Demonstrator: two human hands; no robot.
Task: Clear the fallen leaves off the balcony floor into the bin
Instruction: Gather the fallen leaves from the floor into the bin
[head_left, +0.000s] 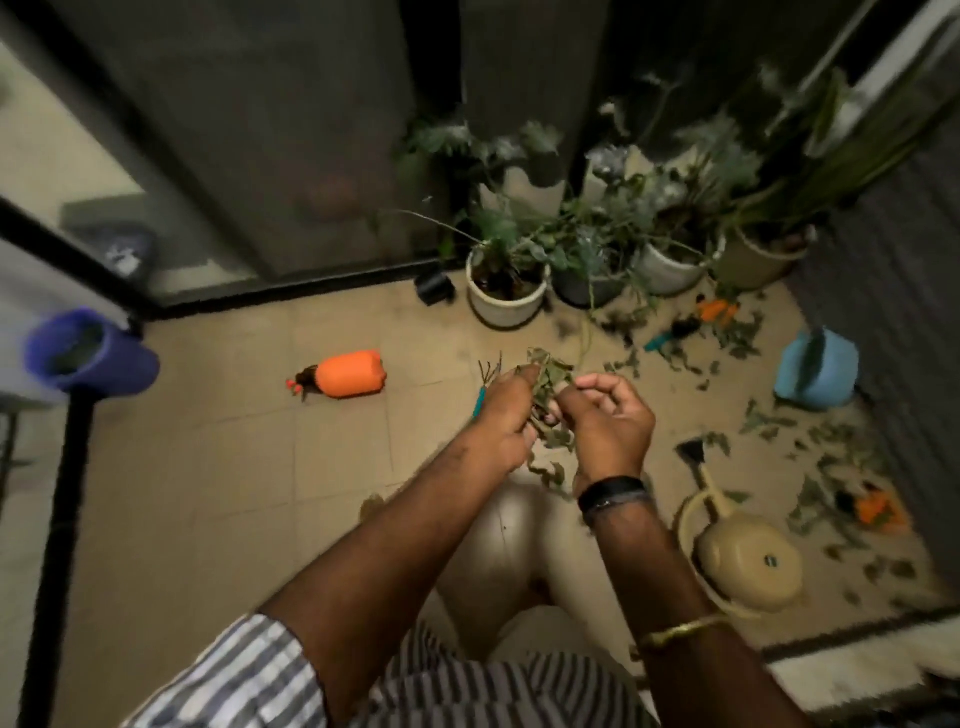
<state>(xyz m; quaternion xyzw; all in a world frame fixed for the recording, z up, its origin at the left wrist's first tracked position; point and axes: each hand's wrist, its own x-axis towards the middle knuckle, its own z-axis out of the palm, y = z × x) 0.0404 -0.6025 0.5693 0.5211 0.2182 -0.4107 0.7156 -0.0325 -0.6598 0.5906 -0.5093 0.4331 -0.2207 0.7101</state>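
Left hand (506, 415), right hand (605, 415) clutch leaf bunch (548, 400); fingertips hidden, frame blurred.

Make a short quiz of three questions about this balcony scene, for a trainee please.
1. True or false: both hands hold the bunch of leaves.
2. Which lies on its side on the floor? A) orange bottle B) blue bucket C) white pot
3. On which side of the person do most fallen leaves lie?

Key: 1 true: left hand and right hand grip it. 2 A. 3 right.
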